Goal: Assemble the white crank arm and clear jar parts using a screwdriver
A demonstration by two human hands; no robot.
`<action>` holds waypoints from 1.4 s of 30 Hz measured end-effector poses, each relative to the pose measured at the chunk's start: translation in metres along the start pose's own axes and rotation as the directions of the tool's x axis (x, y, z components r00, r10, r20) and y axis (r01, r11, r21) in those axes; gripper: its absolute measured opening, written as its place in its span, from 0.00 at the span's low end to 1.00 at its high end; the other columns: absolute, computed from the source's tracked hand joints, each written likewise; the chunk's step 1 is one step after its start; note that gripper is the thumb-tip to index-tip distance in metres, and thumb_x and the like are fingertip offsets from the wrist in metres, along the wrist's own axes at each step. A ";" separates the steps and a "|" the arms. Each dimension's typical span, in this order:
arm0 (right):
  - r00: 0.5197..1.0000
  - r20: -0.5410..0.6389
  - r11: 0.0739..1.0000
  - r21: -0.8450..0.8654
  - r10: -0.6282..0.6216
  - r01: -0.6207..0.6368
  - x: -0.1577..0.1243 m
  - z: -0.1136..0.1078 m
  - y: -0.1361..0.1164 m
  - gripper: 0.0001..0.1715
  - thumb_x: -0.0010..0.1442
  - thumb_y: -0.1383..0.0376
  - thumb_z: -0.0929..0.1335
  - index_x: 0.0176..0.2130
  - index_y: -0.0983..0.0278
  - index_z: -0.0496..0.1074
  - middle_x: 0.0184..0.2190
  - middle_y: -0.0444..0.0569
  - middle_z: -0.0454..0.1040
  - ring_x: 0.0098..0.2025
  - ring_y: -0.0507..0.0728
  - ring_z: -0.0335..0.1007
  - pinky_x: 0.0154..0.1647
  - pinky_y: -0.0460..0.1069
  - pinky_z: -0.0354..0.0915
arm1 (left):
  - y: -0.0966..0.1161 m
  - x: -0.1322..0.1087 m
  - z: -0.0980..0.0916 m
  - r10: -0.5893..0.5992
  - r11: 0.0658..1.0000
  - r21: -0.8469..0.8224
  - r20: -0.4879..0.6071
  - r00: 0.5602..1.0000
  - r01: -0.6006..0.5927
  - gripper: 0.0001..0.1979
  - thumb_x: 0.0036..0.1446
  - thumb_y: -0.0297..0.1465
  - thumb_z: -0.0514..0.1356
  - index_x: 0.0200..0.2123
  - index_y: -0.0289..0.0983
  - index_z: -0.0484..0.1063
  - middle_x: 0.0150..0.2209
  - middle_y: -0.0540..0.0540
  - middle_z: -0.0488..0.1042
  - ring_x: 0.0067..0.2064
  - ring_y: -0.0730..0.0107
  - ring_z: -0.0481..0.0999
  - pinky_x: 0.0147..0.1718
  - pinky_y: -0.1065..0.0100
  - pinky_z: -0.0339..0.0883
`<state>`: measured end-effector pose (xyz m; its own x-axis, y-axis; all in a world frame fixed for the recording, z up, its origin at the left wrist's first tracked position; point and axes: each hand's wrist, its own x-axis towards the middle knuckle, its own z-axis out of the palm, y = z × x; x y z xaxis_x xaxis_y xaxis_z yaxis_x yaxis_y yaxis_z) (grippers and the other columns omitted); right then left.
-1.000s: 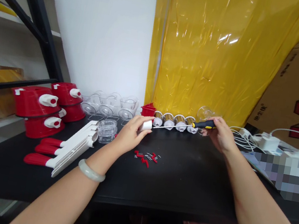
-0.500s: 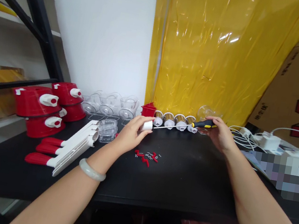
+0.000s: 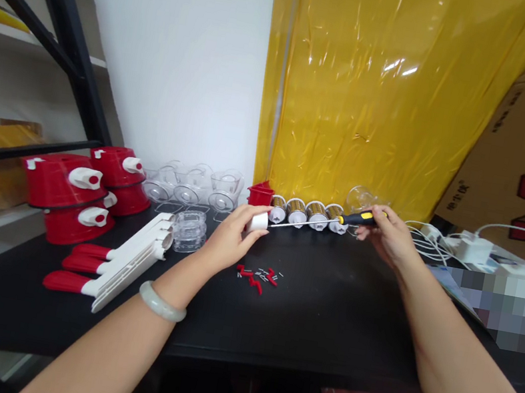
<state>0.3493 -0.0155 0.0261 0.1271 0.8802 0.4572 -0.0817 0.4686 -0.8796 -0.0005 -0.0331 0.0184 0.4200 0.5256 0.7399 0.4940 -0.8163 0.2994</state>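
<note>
A short white cylindrical part (image 3: 258, 222) is pinched between the thumb and fingers of my left hand (image 3: 231, 235), above the black table. My right hand (image 3: 386, 235) grips the black and yellow handle of a screwdriver (image 3: 356, 218). Its long shaft runs left, with the tip at the white part's right end; whether it meets a screw there is too small to tell. Below, on the table, lie several small red plastic pieces (image 3: 256, 285) and loose screws (image 3: 263, 274).
White parts with red handles (image 3: 128, 264) lie at left, beside stacked clear containers (image 3: 189, 231) and red housings (image 3: 72, 183). Clear cups (image 3: 226, 187), a red hopper (image 3: 260, 193) and several grater drums (image 3: 297, 212) line the back. White cables and chargers (image 3: 474, 248) sit at right.
My right hand has shifted its fingers around the screwdriver handle, and the handle looks turned. The left hand and the white part stay almost in place.
</note>
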 end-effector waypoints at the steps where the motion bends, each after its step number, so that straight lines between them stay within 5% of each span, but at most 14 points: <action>1: 1.000 -0.016 1.000 -0.025 -0.002 0.002 0.000 0.000 0.001 0.26 0.49 0.43 0.74 0.34 0.60 0.68 0.15 0.41 0.69 0.14 0.52 0.65 0.16 0.47 0.65 | 0.001 0.000 0.000 0.004 1.000 0.003 0.002 1.000 -0.004 0.20 0.65 0.32 0.57 0.60 0.42 0.64 0.51 0.42 0.71 0.50 0.62 0.71 0.49 0.61 0.68; 5: 0.997 -0.069 0.998 -0.061 -0.017 0.012 0.003 -0.002 0.005 0.26 0.53 0.40 0.69 0.31 0.59 0.67 0.14 0.42 0.67 0.12 0.53 0.62 0.15 0.49 0.64 | 0.003 0.001 0.000 0.014 1.000 0.006 0.018 1.000 -0.014 0.20 0.65 0.32 0.57 0.59 0.42 0.65 0.50 0.43 0.71 0.50 0.62 0.72 0.50 0.60 0.67; 8: 1.000 -0.021 0.999 0.050 -0.013 0.014 0.005 -0.004 0.007 0.23 0.57 0.43 0.65 0.34 0.59 0.70 0.24 0.47 0.75 0.25 0.59 0.75 0.25 0.54 0.73 | 0.003 0.001 0.000 0.007 1.000 0.010 0.030 1.000 -0.007 0.20 0.65 0.32 0.58 0.59 0.43 0.65 0.50 0.43 0.71 0.50 0.61 0.72 0.51 0.59 0.66; 12: 0.999 0.037 0.989 0.147 -0.015 0.009 0.005 -0.005 0.006 0.14 0.56 0.53 0.68 0.40 0.56 0.72 0.33 0.47 0.78 0.38 0.60 0.78 0.35 0.56 0.75 | 0.004 -0.001 0.001 -0.015 1.000 0.010 0.032 0.999 0.015 0.21 0.65 0.33 0.57 0.61 0.43 0.63 0.52 0.43 0.70 0.52 0.61 0.71 0.51 0.59 0.67; 21: 0.993 -0.093 0.997 -0.029 -0.072 0.070 0.003 -0.002 0.007 0.22 0.53 0.44 0.71 0.33 0.59 0.72 0.19 0.43 0.71 0.17 0.53 0.67 0.19 0.50 0.69 | 0.004 -0.002 0.003 -0.011 1.000 -0.008 0.009 1.000 0.011 0.20 0.65 0.33 0.57 0.60 0.43 0.64 0.53 0.43 0.71 0.53 0.60 0.71 0.53 0.57 0.65; 25: 0.994 -0.089 0.998 0.019 -0.055 0.057 0.004 -0.002 0.008 0.26 0.57 0.41 0.64 0.33 0.60 0.71 0.21 0.46 0.73 0.23 0.58 0.73 0.23 0.53 0.71 | 0.005 -0.001 0.003 -0.006 1.000 -0.011 0.003 1.000 0.006 0.20 0.65 0.33 0.58 0.60 0.43 0.64 0.53 0.42 0.71 0.53 0.60 0.71 0.53 0.58 0.66; 29: 0.997 -0.050 0.997 0.044 -0.056 0.058 0.003 0.000 0.006 0.20 0.56 0.48 0.66 0.41 0.58 0.71 0.30 0.46 0.76 0.32 0.59 0.77 0.28 0.53 0.73 | 0.005 -0.001 0.002 -0.002 1.000 0.011 -0.013 1.000 0.002 0.19 0.65 0.33 0.58 0.59 0.42 0.65 0.52 0.42 0.71 0.53 0.60 0.72 0.53 0.59 0.66; 33: 0.992 -0.096 0.995 0.032 -0.086 0.089 0.002 0.003 0.004 0.18 0.55 0.48 0.69 0.40 0.56 0.71 0.26 0.43 0.73 0.23 0.54 0.73 0.22 0.50 0.70 | 0.007 -0.001 0.002 0.001 1.000 0.004 -0.034 0.999 -0.001 0.19 0.65 0.33 0.58 0.58 0.42 0.65 0.52 0.42 0.71 0.52 0.61 0.72 0.52 0.59 0.66; 38: 0.982 -0.160 0.993 -0.081 -0.097 0.085 0.002 0.001 0.006 0.24 0.55 0.42 0.68 0.33 0.58 0.69 0.12 0.39 0.61 0.11 0.50 0.56 0.09 0.45 0.50 | 0.008 0.000 0.002 0.024 1.000 0.000 -0.062 0.998 -0.024 0.18 0.65 0.33 0.58 0.58 0.42 0.65 0.52 0.42 0.71 0.53 0.61 0.71 0.53 0.59 0.66; 42: 0.984 -0.155 0.996 0.012 -0.082 0.085 0.003 -0.001 0.008 0.21 0.56 0.44 0.67 0.33 0.59 0.70 0.19 0.42 0.69 0.17 0.53 0.66 0.14 0.47 0.62 | 0.008 0.000 0.002 0.049 0.999 0.001 -0.053 0.997 -0.049 0.18 0.65 0.32 0.58 0.58 0.42 0.65 0.51 0.42 0.72 0.52 0.61 0.72 0.52 0.59 0.66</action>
<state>0.3496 -0.0096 0.0204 0.2854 0.8163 0.5021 -0.0827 0.5429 -0.8357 0.0053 -0.0392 0.0195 0.4024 0.4717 0.7846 0.4737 -0.8406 0.2625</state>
